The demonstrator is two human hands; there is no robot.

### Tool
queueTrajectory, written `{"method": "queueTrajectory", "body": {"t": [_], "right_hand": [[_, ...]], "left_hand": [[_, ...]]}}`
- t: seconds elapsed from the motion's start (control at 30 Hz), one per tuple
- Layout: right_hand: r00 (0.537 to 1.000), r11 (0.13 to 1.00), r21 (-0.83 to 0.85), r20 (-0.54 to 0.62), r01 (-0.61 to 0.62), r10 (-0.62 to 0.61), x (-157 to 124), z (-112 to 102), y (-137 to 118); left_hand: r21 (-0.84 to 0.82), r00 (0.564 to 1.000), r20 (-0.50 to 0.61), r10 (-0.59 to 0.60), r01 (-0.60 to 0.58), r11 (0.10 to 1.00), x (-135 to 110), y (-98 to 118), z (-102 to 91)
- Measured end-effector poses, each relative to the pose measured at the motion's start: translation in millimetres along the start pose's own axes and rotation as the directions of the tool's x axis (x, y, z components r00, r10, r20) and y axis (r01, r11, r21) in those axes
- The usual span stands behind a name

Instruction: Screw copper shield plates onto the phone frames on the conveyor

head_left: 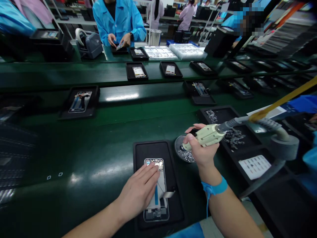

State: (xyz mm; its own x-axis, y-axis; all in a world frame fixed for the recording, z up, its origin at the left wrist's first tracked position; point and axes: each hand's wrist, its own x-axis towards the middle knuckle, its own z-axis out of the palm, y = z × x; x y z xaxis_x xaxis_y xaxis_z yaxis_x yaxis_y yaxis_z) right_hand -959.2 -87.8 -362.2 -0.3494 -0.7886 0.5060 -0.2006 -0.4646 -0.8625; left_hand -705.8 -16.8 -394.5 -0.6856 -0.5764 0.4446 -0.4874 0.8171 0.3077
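Observation:
My left hand [141, 186] lies with outstretched fingers on an opened phone [162, 185], covering its upper left part. Circuit parts show at the phone's top end, and a thin flex cable [168, 194] sticks out to the right. The phone sits in a black tray [151, 148]. In my right hand [203, 150] is a pale green electric screwdriver [209, 135], its fingers wrapped around the body. The screwdriver's front end is over a round dish with many small holes [178, 145], just right of the tray. A blue wrist strap [218, 186] is on my right wrist.
Black trays with small metal parts [234, 138] and a printed sheet [255, 167] stand at the right. A grey stand [283, 147] and the screwdriver's cable are near my right arm. Across the bench, a person in blue [119, 23] handles a phone part; several trayed phones [80, 100] line the bench.

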Motion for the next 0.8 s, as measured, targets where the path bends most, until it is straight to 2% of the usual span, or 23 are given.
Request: {"method": "queueTrajectory", "body": {"t": [0.3, 0.4, 0.5, 0.57, 0.63, 0.8], "right_hand": [[0.999, 1.000, -0.018, -0.032, -0.015, 0.015, -1, 1, 0], [0.995, 1.000, 0.020, -0.103, -0.008, 0.010, 2, 3, -13], [0.989, 0.991, 0.126, -0.145, 0.037, -0.019, 2, 13, -38], [0.994, 0.981, 0.188, -0.102, 0.052, -0.033, -3, 27, -53], [1.000, 0.972, 0.232, -0.011, 0.025, -0.023, -13, 43, -62], [0.967, 0.952, 0.279, 0.246, -0.129, 0.059, -44, 76, -60]], "left_hand": [[-0.015, 0.999, 0.032, 0.023, -0.022, 1.000, -2, 0, 1.6], [-0.016, 0.997, 0.072, 0.035, -0.034, 0.999, -2, 3, 4.4], [-0.036, 0.992, 0.116, 0.052, -0.048, 0.998, -3, 5, 7.7], [-0.037, 0.988, 0.143, 0.066, -0.062, 0.997, -2, 6, 8.4], [-0.020, 0.986, 0.154, 0.067, -0.065, 0.998, -1, 7, 7.8], [-0.022, 0.986, 0.160, 0.054, -0.051, 0.998, 1, 9, 6.3]]}}
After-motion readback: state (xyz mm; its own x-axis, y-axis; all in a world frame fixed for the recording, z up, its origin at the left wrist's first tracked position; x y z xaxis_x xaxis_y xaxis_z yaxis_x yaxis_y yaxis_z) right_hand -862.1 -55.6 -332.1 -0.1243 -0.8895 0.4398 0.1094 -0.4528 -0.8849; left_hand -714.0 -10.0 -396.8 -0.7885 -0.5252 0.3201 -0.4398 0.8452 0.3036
